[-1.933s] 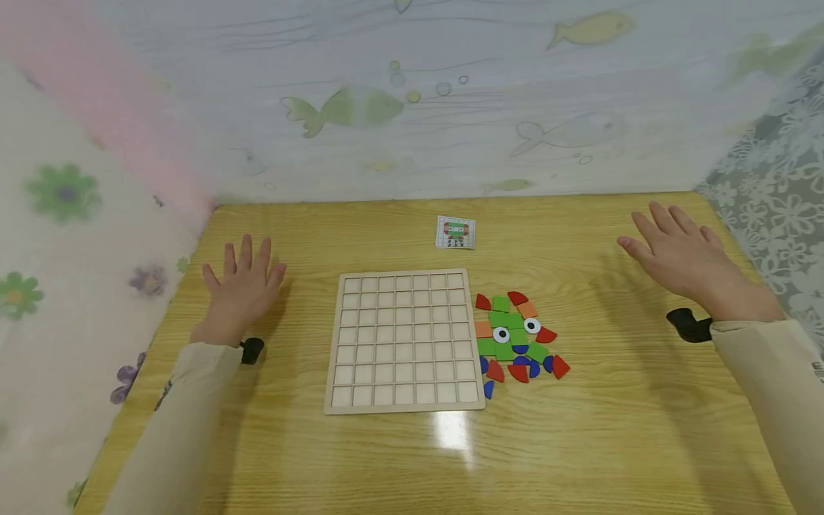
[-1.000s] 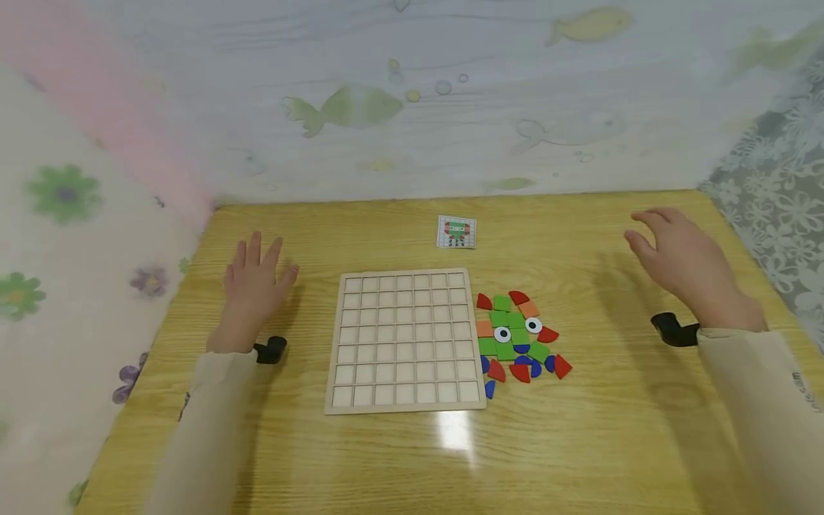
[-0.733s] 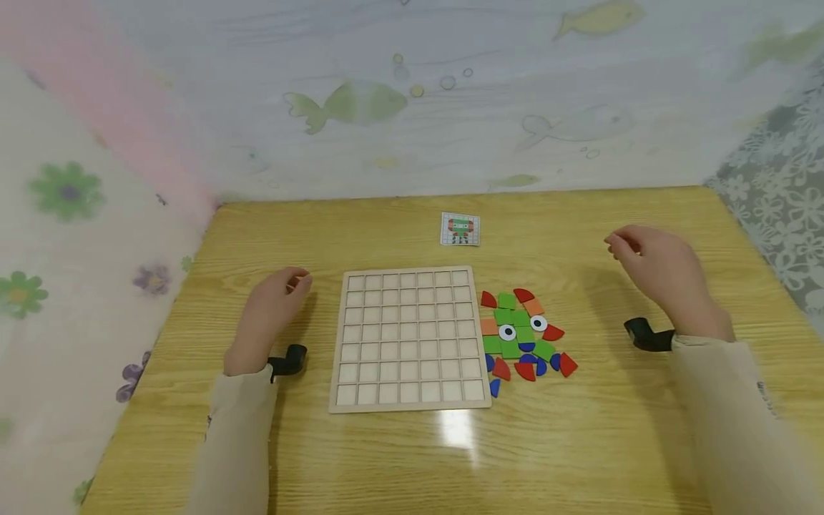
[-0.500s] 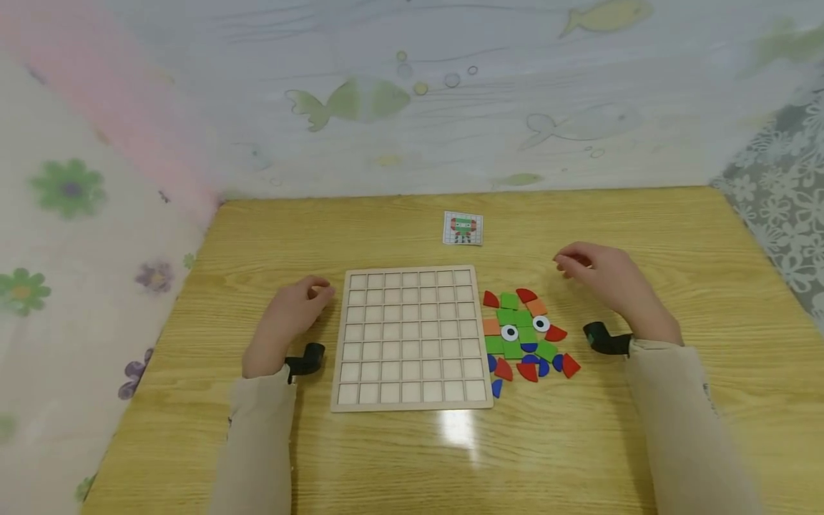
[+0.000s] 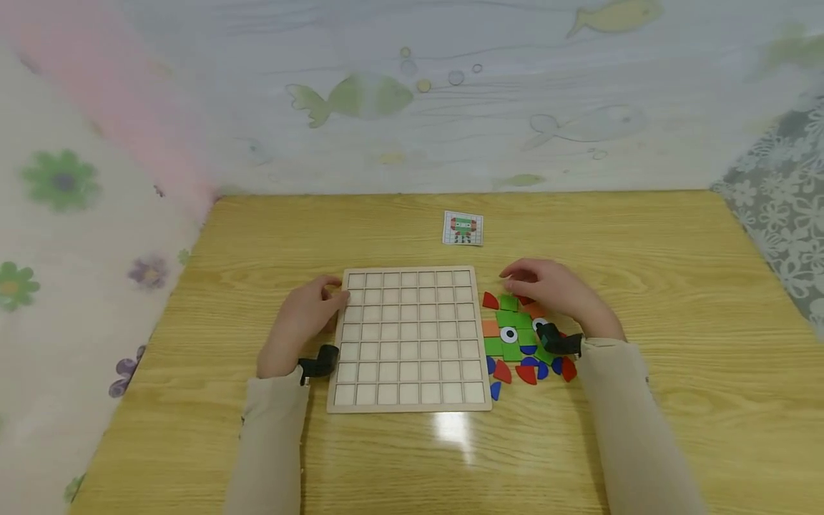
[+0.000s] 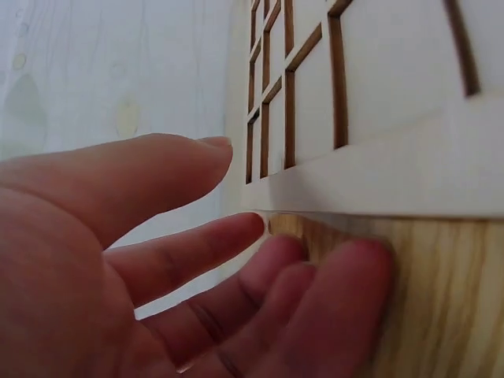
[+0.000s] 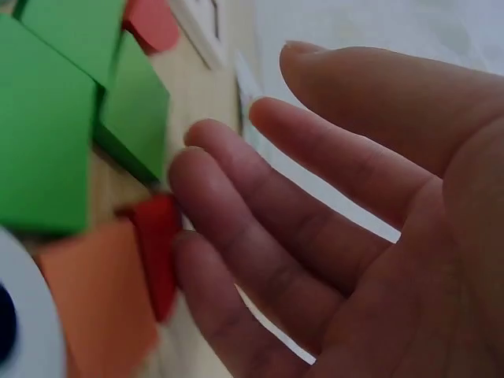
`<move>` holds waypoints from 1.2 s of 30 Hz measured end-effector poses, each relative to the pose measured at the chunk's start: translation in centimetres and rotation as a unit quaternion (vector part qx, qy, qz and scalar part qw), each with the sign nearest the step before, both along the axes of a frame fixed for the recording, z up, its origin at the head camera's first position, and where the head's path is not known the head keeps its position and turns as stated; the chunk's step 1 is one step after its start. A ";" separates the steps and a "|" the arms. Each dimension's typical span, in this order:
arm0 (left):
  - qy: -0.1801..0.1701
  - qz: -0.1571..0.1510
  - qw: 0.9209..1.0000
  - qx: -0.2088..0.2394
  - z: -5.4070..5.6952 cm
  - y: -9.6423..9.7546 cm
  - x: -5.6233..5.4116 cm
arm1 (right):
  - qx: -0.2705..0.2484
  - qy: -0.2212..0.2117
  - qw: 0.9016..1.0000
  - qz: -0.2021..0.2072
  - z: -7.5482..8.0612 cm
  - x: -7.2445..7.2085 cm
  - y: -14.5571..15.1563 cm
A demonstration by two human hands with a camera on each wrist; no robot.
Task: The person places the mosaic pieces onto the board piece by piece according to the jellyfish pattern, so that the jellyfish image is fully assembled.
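A square wooden grid board (image 5: 412, 408) lies flat with its cells bare. My left hand (image 5: 302, 315) is at its upper left edge, thumb and fingers bent loosely. In the left wrist view the fingertips (image 6: 248, 224) are right at the board's side, with the thumb apart. My right hand (image 5: 556, 290) hovers over the upper end of a pile of flat coloured pieces, its relaxed fingers holding nothing. The pile has green squares (image 5: 504, 349), orange squares (image 5: 491, 328), red quarter-circles (image 5: 502, 372), blue half-circles (image 5: 496, 390) and white eye discs (image 5: 508, 335). The hand and wrist camera cover part of it.
A small picture card (image 5: 463, 229) with a coloured figure on a grid lies beyond the board. The wooden table (image 5: 322, 465) meets a fish-patterned wall (image 5: 450, 129) at the back. Black wrist cameras (image 5: 320, 362) stick out from both sleeves.
Both hands have moved inward from the table's sides and their spread fingers have relaxed into a bend. My left hand has reached the board's edge, my right hand the pieces.
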State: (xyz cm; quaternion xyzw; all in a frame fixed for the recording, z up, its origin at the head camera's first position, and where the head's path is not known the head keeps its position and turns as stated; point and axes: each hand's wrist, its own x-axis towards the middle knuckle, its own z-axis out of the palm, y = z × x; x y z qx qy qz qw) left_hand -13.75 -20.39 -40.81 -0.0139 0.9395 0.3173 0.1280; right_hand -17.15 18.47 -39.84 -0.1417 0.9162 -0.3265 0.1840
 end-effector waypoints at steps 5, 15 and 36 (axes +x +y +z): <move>0.006 0.013 0.999 0.052 0.0 -0.3 -0.1 | 0.006 -0.011 1.000 0.021 -0.5 0.0 -1.3; 0.016 -0.004 1.000 -0.001 0.0 0.0 -0.2 | 0.049 0.010 0.997 0.057 -0.7 0.1 -3.1; 0.026 -0.020 0.999 -0.021 -0.5 0.0 -0.8 | 0.004 0.002 1.000 0.024 -1.1 -0.2 -3.7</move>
